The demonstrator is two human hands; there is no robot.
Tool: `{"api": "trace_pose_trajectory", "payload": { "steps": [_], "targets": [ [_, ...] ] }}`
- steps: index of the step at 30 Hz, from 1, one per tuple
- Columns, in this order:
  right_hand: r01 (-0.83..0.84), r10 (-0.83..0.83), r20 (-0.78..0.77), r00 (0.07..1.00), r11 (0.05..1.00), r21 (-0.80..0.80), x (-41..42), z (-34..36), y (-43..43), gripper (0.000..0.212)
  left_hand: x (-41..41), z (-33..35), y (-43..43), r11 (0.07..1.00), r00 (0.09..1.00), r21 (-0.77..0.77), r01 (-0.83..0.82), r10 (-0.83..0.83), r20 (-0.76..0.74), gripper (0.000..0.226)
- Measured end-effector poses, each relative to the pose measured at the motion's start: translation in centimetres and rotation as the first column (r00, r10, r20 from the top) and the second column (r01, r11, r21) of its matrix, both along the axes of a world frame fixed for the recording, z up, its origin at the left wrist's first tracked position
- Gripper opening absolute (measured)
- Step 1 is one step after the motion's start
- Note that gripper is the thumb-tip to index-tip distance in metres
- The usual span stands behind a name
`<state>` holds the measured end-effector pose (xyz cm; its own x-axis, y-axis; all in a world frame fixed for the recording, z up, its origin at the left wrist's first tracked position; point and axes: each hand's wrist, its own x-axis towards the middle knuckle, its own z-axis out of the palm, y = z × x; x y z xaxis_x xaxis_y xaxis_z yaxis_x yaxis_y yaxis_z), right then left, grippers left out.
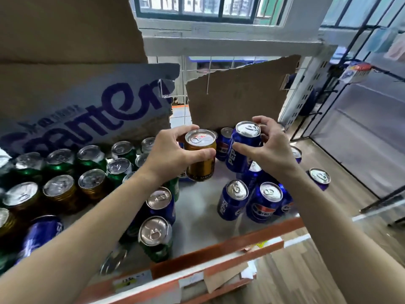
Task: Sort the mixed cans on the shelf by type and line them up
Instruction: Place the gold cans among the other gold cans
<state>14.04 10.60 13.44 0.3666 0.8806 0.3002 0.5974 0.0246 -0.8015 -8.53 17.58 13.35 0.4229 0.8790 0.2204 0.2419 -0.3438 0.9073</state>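
Daylight pours through a barred window (197,7) up top. Pale wood floor (355,200) to the right, a black metal rack (345,167) standing on it. Torn cardboard (236,99) lines the shelf's (197,216) back edge.

You hold a gold can (200,160) in your left hand (168,154) and a tilted blue Pepsi can (242,150) in your right hand (270,145), both above the shelf (197,216)
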Motion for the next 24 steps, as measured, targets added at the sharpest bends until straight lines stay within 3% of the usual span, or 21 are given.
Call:
{"api": "trace_pose_trajectory", "payload": {
  "steps": [5,8,11,14,22,24],
  "targets": [
    [0.038,-0.011,0.204,0.979,0.991,-0.127,-0.1,-1.8,2.6,0.072,-0.9,-0.7,1.7,1.000,1.000,-0.029,-0.011,0.011,0.019,0.085],
    [0.068,0.004,0.286,0.958,0.968,-0.241,-0.5,-3.3,3.3,0.075,-1.4,-1.0,2.0,1.000,1.000,-0.027,-0.009,0.009,0.004,0.078],
    [0.115,0.037,0.441,0.897,0.943,-0.312,-1.1,-4.8,4.0,0.062,-1.8,-1.4,2.1,1.000,0.999,0.007,-0.002,0.003,-0.034,0.076],
    [0.186,0.083,0.548,0.832,0.890,-0.416,-1.4,-5.0,4.3,0.066,-2.0,-1.8,2.1,1.000,0.999,0.002,0.021,-0.021,-0.047,0.080],
    [0.217,0.099,0.524,0.846,0.833,-0.508,-1.2,-5.5,4.0,0.074,-2.1,-2.7,1.5,1.000,0.999,-0.023,0.006,-0.007,-0.038,0.059],
    [0.189,0.139,0.504,0.853,0.817,-0.545,-1.3,-5.2,4.0,0.079,-2.0,-2.9,1.2,1.000,0.999,-0.019,-0.006,0.005,-0.043,0.063]
  ]
}}
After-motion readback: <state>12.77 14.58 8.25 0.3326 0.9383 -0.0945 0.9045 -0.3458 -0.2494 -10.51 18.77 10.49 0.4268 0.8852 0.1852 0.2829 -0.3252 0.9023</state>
